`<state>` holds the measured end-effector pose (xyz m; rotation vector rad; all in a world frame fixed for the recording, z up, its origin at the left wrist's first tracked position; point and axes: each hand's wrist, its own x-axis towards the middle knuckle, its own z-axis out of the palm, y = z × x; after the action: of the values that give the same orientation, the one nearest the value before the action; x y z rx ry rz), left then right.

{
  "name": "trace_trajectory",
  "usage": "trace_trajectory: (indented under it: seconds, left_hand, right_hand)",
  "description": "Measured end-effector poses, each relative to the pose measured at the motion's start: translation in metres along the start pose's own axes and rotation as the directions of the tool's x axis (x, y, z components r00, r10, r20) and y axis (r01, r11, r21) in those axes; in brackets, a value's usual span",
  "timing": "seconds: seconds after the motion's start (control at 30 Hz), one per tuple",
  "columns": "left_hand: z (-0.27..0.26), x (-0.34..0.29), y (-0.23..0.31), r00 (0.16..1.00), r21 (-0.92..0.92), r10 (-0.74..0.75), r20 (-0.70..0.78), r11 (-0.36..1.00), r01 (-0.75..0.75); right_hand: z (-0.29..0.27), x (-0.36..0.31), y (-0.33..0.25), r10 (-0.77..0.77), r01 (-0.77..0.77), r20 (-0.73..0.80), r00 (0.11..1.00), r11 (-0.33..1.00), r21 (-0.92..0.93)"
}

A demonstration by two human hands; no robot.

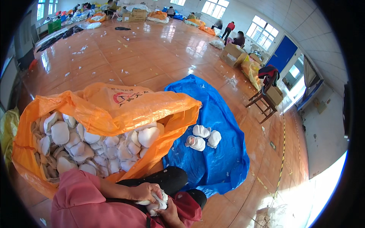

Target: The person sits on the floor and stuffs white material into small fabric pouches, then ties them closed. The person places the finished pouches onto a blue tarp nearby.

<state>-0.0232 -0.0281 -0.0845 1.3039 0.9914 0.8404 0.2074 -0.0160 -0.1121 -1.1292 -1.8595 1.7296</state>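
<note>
White bundle (155,209) was gripped close to the body

The person in the pink sleeve (78,190) sat beside the wide orange sack (133,103), working low over the lap. The left hand (148,192) was closed on the white bundle from above, its fingers bent around the cloth; the right hand (170,213) gripped the same bundle from the other side. A black-clad knee (173,176) rose just past them.

The sack gaped toward the person, heaped with rounded white pads (60,133), some overlapping. Next to it a blue sheet (224,167) lay rumpled on the tiled floor (152,57), and on it I saw three white rolls (201,131) grouped together, one with a pinkish end.

Over to the right stood a wooden chair (262,100) with dark clothing on its back, and farther off were cardboard boxes (232,55). People sat or stood along the far wall, too small to make out well.
</note>
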Motion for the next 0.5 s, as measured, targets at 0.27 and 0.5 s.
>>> trace_trajectory:
  seconds: [0.27, 0.5]
  left_hand:
    - [0.002, 0.01, 0.011, 0.997, 0.139, 0.074, 0.0, 0.988, -0.073]
    - [-0.002, 0.0, 0.011, 0.982, 0.161, 0.146, 0.118, 0.973, -0.164]
  right_hand:
    - [0.005, 0.012, 0.007, -0.069, -0.005, -0.221, 0.973, 0.948, -0.319]
    - [0.021, 0.007, 0.016, -0.097, 0.05, -0.282, 0.954, 0.984, -0.169]
